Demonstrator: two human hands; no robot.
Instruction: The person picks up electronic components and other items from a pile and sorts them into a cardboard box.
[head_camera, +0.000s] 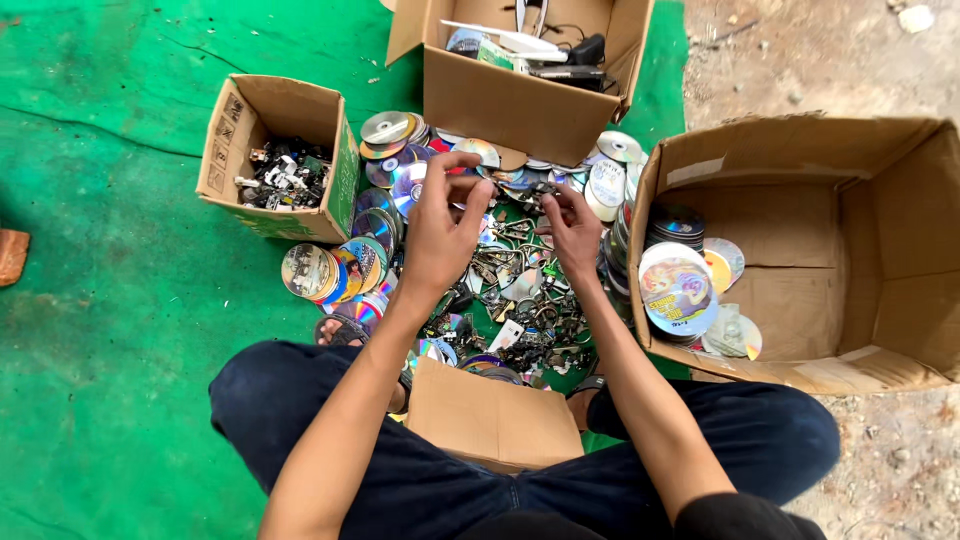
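Head cam looks straight down at a seated person in dark blue trousers, both bare arms reaching fwd to frame centre. Left hand (440, 235) is raised w/ fingers curled in, thumb and fingertips pinching toward a small dark metal part (535, 190) held between the two hands, just above centre. Right hand (572, 228) has fingers bent and closed on the same small piece; exact grip is too small to make out, but both hands touch it.

Below the hands, centre frame, lies a heap of small grey metal scrap bits (520, 300) on the green plastic ground sheet (120, 330). Shiny silver and printed compact discs (385, 170) are scattered around the heap, stacked left of centre and along the upper centre.

Upper left: small open brown cardboard box (232, 150) w/ dark mixed electronic bits inside. Top centre: taller brown cardboard box (505, 105) holding cables and white plastic pieces. Right side: large open brown cardboard carton (860, 330) tipped on its side, w/ more discs piled at its left inner edge, incl. a colourful printed one. Lower centre, between the knees: flat brown cardboard flap (495, 420), just beside the scrap heap. Bare sandy ground (830, 50) shows upper right, beyond the sheet.
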